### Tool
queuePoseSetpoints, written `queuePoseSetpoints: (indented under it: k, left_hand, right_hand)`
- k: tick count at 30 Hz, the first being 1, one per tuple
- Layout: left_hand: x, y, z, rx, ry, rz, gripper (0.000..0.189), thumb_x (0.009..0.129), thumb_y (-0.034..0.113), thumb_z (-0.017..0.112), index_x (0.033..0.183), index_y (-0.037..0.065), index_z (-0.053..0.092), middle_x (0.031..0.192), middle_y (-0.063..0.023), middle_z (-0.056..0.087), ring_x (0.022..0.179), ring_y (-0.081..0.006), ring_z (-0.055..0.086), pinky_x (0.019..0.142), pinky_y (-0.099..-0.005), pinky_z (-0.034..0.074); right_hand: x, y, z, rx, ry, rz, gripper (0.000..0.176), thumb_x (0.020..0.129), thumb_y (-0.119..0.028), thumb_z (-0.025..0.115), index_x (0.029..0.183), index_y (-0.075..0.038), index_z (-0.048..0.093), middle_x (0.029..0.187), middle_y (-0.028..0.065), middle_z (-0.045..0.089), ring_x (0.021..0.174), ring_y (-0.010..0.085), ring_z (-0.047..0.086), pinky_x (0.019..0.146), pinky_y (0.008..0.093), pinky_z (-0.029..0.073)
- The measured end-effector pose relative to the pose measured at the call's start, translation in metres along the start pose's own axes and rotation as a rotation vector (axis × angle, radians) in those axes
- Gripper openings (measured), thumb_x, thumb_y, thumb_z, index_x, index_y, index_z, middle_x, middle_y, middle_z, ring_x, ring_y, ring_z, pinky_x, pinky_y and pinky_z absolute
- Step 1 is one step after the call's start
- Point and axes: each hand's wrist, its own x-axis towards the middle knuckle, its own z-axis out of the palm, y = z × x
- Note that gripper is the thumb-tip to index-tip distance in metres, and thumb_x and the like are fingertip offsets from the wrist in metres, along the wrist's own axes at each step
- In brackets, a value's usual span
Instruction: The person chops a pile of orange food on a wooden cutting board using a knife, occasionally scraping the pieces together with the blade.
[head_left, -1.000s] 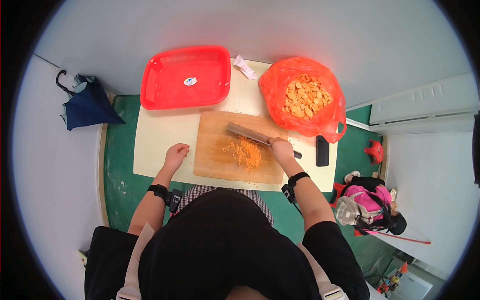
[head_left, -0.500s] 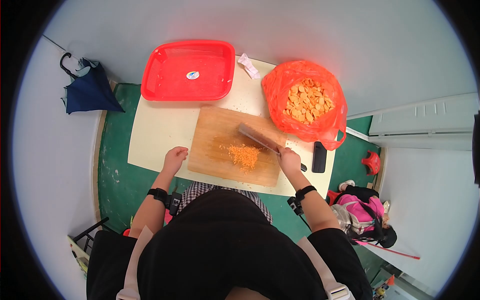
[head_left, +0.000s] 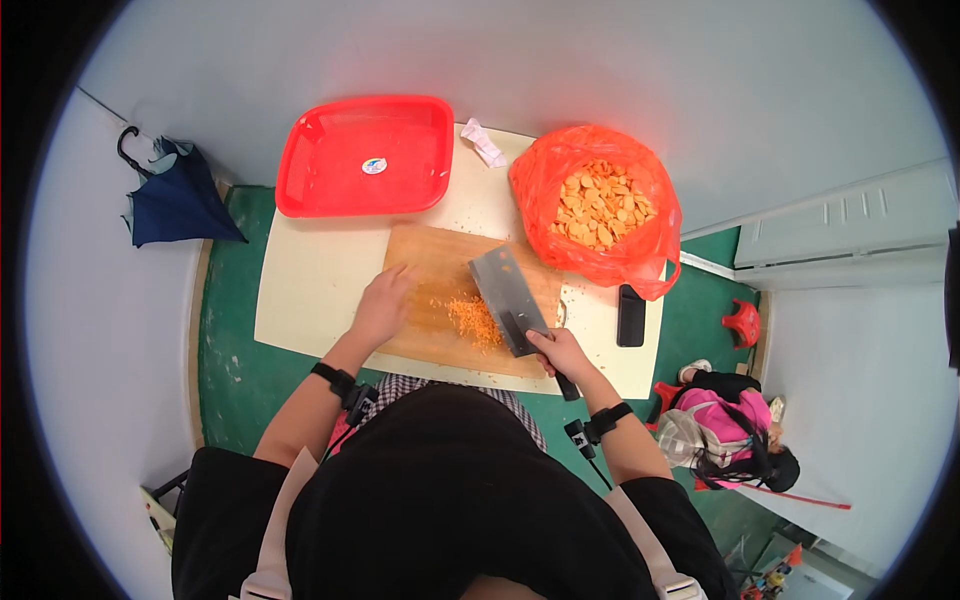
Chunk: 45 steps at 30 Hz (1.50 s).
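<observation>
My right hand (head_left: 560,352) grips the dark handle of a cleaver (head_left: 508,292). Its wide blade is turned with the flat side up, beside a pile of finely chopped orange bits (head_left: 472,322). The pile lies on a wooden cutting board (head_left: 425,340), and a few orange specks cling to the blade. Over the board's left edge is my left hand (head_left: 382,306), holding nothing, with its slightly blurred fingers stretched out, apart from the pile.
A red plastic basin (head_left: 365,190) stands at the back left of the table (head_left: 310,290). An orange bag (head_left: 600,255) of orange slices (head_left: 602,205) sits back right, near a black phone (head_left: 631,316) and crumpled paper (head_left: 484,143). At the right a person (head_left: 735,430) sits low.
The cleaver has turned from edge-on to showing its flat side, and my right hand has come nearer me. My left hand has moved forward and right over the board's edge.
</observation>
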Motion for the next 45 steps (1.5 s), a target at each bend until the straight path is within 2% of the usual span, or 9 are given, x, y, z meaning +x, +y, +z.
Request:
queuePoseSetpoints:
  k: [2, 12, 22, 25, 27, 30, 34, 42, 45]
  left_hand:
    - [0.021, 0.021, 0.003, 0.116, 0.058, 0.114, 0.064, 0.068, -0.001, 0.054, 0.128, 0.014, 0.041, 0.132, -0.0167, 0.036, 0.119, -0.0339, 0.036, 0.099, -0.0432, 0.030]
    - [0.044, 0.065, 0.011, 0.391, 0.035, 0.339, 0.072, 0.067, -0.004, 0.053, 0.129, 0.030, 0.041, 0.143, -0.0123, 0.018, 0.132, -0.0329, 0.016, 0.104, -0.0553, 0.014]
    - [0.013, 0.047, 0.027, 0.219, -0.029, 0.676, 0.069, 0.070, 0.001, 0.056, 0.129, 0.032, 0.041, 0.138, -0.0090, 0.030, 0.128, -0.0324, 0.026, 0.103, -0.0480, 0.024]
    - [0.026, 0.012, 0.041, 0.033, -0.126, 0.387, 0.066, 0.068, -0.005, 0.049, 0.129, 0.018, 0.043, 0.131, -0.0102, 0.041, 0.124, -0.0272, 0.035, 0.101, -0.0409, 0.031]
    - [0.046, 0.003, 0.046, -0.732, -0.050, -0.185, 0.066, 0.064, -0.009, 0.042, 0.128, 0.005, 0.041, 0.129, -0.0104, 0.045, 0.121, -0.0232, 0.041, 0.099, -0.0363, 0.034]
    - [0.071, 0.041, 0.015, -1.225, -0.203, -0.383, 0.067, 0.062, -0.012, 0.039, 0.127, 0.002, 0.041, 0.131, -0.0103, 0.043, 0.120, -0.0207, 0.041, 0.096, -0.0333, 0.036]
    - [0.073, 0.037, 0.038, -1.380, -0.353, -0.259, 0.065, 0.061, -0.013, 0.040, 0.124, 0.004, 0.044, 0.128, -0.0090, 0.046, 0.116, -0.0199, 0.046, 0.091, -0.0301, 0.039]
    - [0.036, 0.065, 0.053, -1.026, -0.722, -0.343, 0.052, 0.069, -0.010, 0.043, 0.117, 0.007, 0.052, 0.115, -0.0043, 0.055, 0.100, -0.0119, 0.054, 0.074, -0.0222, 0.043]
    - [0.032, 0.065, 0.057, -1.143, -0.640, -0.341, 0.051, 0.065, -0.009, 0.041, 0.113, 0.005, 0.054, 0.108, -0.0052, 0.056, 0.090, -0.0119, 0.055, 0.064, -0.0198, 0.041]
  right_hand:
    - [-0.005, -0.013, -0.012, 0.644, -0.283, 0.161, 0.035, 0.086, -0.035, 0.055, 0.073, -0.004, 0.047, 0.047, 0.0019, 0.041, 0.033, 0.0113, 0.040, 0.036, 0.0275, 0.036]
    - [-0.002, -0.033, -0.019, 0.825, -0.424, 0.076, 0.033, 0.086, -0.037, 0.053, 0.081, -0.006, 0.044, 0.048, 0.0011, 0.042, 0.032, 0.0092, 0.036, 0.033, 0.0254, 0.031]
    - [0.017, -0.039, -0.019, 0.926, -0.354, 0.036, 0.034, 0.089, -0.041, 0.046, 0.090, -0.007, 0.048, 0.050, 0.0014, 0.042, 0.033, 0.0103, 0.037, 0.037, 0.0251, 0.033]
    - [0.013, -0.035, -0.023, 0.918, -0.373, 0.003, 0.037, 0.088, -0.044, 0.046, 0.090, -0.007, 0.049, 0.051, 0.0011, 0.042, 0.034, 0.0104, 0.037, 0.036, 0.0254, 0.034]
    - [0.005, -0.033, -0.020, 0.911, -0.407, 0.083, 0.040, 0.087, -0.048, 0.046, 0.090, -0.008, 0.049, 0.051, 0.0018, 0.043, 0.033, 0.0109, 0.037, 0.036, 0.0256, 0.034]
    - [0.005, -0.022, -0.007, 0.942, -0.493, 0.170, 0.044, 0.086, -0.051, 0.046, 0.087, -0.008, 0.048, 0.051, 0.0026, 0.044, 0.033, 0.0111, 0.036, 0.035, 0.0255, 0.035]
    - [0.004, -0.020, -0.003, 0.957, -0.585, 0.151, 0.045, 0.088, -0.054, 0.038, 0.090, -0.010, 0.048, 0.049, 0.0030, 0.043, 0.032, 0.0108, 0.034, 0.036, 0.0264, 0.035]
    - [0.014, -0.037, -0.012, 1.090, -0.389, 0.111, 0.043, 0.089, -0.054, 0.037, 0.092, -0.012, 0.048, 0.050, 0.0006, 0.042, 0.033, 0.0105, 0.034, 0.038, 0.0268, 0.035]
    - [0.016, -0.042, -0.012, 1.066, -0.296, 0.058, 0.042, 0.089, -0.053, 0.038, 0.094, -0.013, 0.047, 0.050, 0.0002, 0.041, 0.034, 0.0103, 0.034, 0.038, 0.0260, 0.035]
